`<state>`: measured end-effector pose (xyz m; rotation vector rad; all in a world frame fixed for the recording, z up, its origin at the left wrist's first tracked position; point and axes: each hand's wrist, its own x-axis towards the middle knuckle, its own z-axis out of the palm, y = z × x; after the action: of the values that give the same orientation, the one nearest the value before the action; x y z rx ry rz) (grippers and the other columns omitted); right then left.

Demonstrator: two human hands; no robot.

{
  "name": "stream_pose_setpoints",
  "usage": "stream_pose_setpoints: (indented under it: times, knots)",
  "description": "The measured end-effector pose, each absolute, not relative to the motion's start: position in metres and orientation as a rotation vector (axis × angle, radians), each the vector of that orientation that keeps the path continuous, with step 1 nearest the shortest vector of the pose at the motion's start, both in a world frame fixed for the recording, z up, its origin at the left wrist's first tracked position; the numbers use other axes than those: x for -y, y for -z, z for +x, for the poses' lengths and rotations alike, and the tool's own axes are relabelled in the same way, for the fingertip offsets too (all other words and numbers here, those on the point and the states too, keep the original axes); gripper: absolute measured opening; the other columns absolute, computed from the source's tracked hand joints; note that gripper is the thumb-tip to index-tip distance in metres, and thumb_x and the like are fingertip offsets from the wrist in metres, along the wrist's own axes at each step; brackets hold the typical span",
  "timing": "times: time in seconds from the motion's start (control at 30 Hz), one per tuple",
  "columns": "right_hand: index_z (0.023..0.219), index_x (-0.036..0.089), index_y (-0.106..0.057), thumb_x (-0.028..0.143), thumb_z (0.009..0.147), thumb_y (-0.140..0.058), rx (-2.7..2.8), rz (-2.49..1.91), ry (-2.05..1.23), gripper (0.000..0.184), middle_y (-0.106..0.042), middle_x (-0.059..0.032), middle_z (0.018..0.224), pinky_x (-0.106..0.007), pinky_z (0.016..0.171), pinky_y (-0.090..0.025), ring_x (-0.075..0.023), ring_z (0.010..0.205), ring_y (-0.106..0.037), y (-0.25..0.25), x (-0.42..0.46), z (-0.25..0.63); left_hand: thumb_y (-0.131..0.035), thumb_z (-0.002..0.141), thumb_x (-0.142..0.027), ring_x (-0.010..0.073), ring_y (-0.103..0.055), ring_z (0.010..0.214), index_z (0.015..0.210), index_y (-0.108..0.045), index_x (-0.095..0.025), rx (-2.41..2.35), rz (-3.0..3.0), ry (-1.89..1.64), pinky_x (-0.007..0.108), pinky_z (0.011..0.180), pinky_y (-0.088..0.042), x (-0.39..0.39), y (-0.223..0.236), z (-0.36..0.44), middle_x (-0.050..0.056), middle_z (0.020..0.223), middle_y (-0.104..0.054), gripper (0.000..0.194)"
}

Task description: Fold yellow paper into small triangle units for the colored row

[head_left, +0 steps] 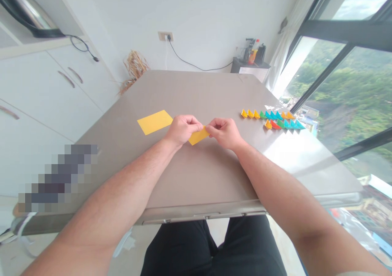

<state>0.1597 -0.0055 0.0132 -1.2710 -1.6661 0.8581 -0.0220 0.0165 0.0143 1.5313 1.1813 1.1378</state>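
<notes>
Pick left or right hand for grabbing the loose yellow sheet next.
Probably left: the left hand is nearer the loose yellow sheet; the right hand is farther off. Both are pinching the other yellow paper, though.

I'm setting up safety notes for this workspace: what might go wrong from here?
The yellow piece pinched between the left hand and right hand might crease unevenly, since fingers cover its upper edge. The flat yellow sheet beside the left hand could get nudged. A sweep of the right arm might topple the small folded pieces standing in rows.
</notes>
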Motion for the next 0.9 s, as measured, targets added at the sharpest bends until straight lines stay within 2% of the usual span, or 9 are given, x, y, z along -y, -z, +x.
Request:
stream_pose_setpoints:
  times: [0.27, 0.43, 0.53, 0.67, 0.73, 0.83, 0.9]
  knots:
    - [0.072, 0.018, -0.072, 0.035, 0.082, -0.064, 1.719, -1.353, -0.808, 0.021, -0.071, -0.0018, 0.062, -0.027, 0.057, -0.040, -0.0130, 0.056, -0.054, -0.013, 0.000, 0.162, -0.076, 0.067, -0.033, 0.0137, -0.054, 0.060, 0.062, -0.070, -0.018, -1.317, 1.664, -1.148, 0.027, 0.057, -0.040, -0.014, -0.014, -0.021, 0.000, 0.061, -0.064, 0.017]
    - [0.078, 0.018, -0.076, 0.040, 0.084, -0.066, 1.675, -1.362, -0.862, 0.026, -0.073, -0.0031, 0.067, -0.027, 0.057, -0.042, -0.0138, 0.060, -0.056, -0.014, -0.001, 0.165, -0.075, 0.073, -0.036, 0.0158, -0.061, 0.067, 0.070, -0.074, -0.018, -1.350, 1.704, -1.188, 0.027, 0.061, -0.044, -0.016, -0.010, -0.023, 0.002, 0.071, -0.072, 0.018]
    - [0.077, 0.018, -0.076, 0.040, 0.085, -0.065, 1.677, -1.323, -0.834, 0.026, -0.073, -0.0035, 0.069, -0.027, 0.059, -0.042, -0.0139, 0.061, -0.058, -0.014, -0.001, 0.169, -0.075, 0.075, -0.039, 0.0171, -0.064, 0.072, 0.076, -0.077, -0.019, -1.309, 1.691, -1.181, 0.028, 0.066, -0.047, -0.019, -0.010, -0.025, 0.003, 0.077, -0.075, 0.020]
    - [0.072, 0.019, -0.074, 0.035, 0.085, -0.061, 1.742, -1.332, -0.670, 0.025, -0.070, -0.0013, 0.065, -0.027, 0.057, -0.039, -0.0127, 0.058, -0.053, -0.015, -0.002, 0.174, -0.072, 0.079, -0.039, 0.0184, -0.066, 0.075, 0.081, -0.079, -0.021, -1.330, 1.857, -1.089, 0.029, 0.068, -0.048, -0.018, -0.011, -0.028, 0.004, 0.080, -0.077, 0.020]
    - [0.071, 0.019, -0.075, 0.033, 0.086, -0.060, 1.775, -1.340, -0.598, 0.024, -0.069, -0.0005, 0.064, -0.027, 0.057, -0.038, -0.0128, 0.058, -0.052, -0.014, -0.003, 0.176, -0.070, 0.082, -0.036, 0.0189, -0.067, 0.077, 0.090, -0.081, -0.022, -1.350, 1.949, -1.042, 0.029, 0.071, -0.050, -0.017, -0.012, -0.028, 0.004, 0.085, -0.078, 0.020]
    - [0.075, 0.019, -0.076, 0.032, 0.086, -0.059, 1.814, -1.334, -0.522, 0.024, -0.067, -0.0001, 0.064, -0.028, 0.060, -0.037, -0.0135, 0.060, -0.052, -0.013, -0.004, 0.178, -0.069, 0.082, -0.035, 0.0198, -0.069, 0.081, 0.114, -0.078, -0.024, -1.319, 1.978, -1.002, 0.031, 0.077, -0.052, -0.014, -0.012, -0.028, 0.005, 0.090, -0.079, 0.035]
    - [0.075, 0.019, -0.077, 0.032, 0.087, -0.059, 1.845, -1.318, -0.502, 0.024, -0.065, 0.0005, 0.063, -0.028, 0.060, -0.037, -0.0130, 0.059, -0.051, -0.013, -0.004, 0.178, -0.069, 0.083, -0.040, 0.0197, -0.069, 0.079, 0.114, -0.078, -0.023, -1.294, 1.989, -0.979, 0.030, 0.075, -0.051, -0.014, -0.011, -0.028, 0.005, 0.088, -0.078, 0.036]
